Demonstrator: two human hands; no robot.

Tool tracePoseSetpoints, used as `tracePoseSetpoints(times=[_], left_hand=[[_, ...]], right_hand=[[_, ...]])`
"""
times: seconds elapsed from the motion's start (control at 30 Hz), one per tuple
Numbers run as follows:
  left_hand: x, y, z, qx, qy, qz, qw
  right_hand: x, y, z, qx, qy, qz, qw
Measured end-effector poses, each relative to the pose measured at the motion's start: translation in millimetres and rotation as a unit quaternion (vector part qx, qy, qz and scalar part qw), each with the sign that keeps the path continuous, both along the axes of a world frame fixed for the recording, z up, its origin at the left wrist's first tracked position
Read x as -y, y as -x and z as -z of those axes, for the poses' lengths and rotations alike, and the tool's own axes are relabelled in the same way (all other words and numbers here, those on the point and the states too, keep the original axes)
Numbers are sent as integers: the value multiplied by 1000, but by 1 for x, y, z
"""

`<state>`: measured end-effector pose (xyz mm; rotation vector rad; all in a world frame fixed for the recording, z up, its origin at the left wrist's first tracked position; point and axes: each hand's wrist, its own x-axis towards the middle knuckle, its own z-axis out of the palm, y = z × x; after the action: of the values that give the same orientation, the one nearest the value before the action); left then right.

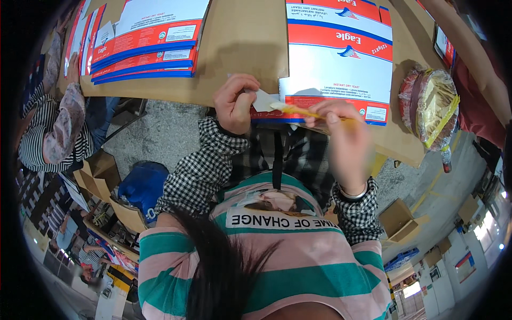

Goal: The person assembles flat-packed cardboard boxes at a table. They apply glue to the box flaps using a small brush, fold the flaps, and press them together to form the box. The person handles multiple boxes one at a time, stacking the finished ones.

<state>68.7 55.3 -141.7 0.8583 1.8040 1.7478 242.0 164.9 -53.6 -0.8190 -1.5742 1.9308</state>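
A flat printed carton (336, 69), white, red and blue, lies on the brown cardboard-covered table in front of me. My left hand (234, 105) is closed, its thumb and fingers pinching a small white flap (262, 103) at the carton's near left corner. In my right hand (345, 133), slightly blurred, is a brush (303, 111) with a thin yellow handle, gripped between thumb and fingers. Its pale tip points left and lies over the flap, seemingly touching it.
A stack of flat cartons (146, 45) lies at the table's far left. A round tub wrapped in plastic and yellow tape (434, 109) stands at the right edge. Co-workers' arms (65, 120) (472, 50) reach in from both sides. Open cardboard boxes (397, 220) and a blue bag (143, 185) are below.
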Motion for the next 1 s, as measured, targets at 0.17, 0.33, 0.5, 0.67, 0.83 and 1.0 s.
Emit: tracePoseSetpoints(times=[0.17, 0.33, 0.5, 0.67, 0.83, 1.0], left_hand=[[0, 0, -1, -1, -1, 2, 1000], [0, 1, -2, -4, 0, 3, 1000], [3, 1, -4, 18, 17, 16, 1000], [3, 0, -4, 12, 13, 9, 1000], [1, 0, -1, -2, -13, 3, 1000], [2, -1, -2, 13, -14, -1, 1000]], right_hand=[[-3, 3, -11, 9, 6, 5, 1000], [-1, 3, -6, 4, -19, -48, 999], [-1, 8, -13, 21, -27, -30, 999], [-2, 5, -13, 30, -43, -52, 997], [-3, 8, -12, 30, -77, -87, 993], [-2, 10, -18, 21, -44, -23, 999]])
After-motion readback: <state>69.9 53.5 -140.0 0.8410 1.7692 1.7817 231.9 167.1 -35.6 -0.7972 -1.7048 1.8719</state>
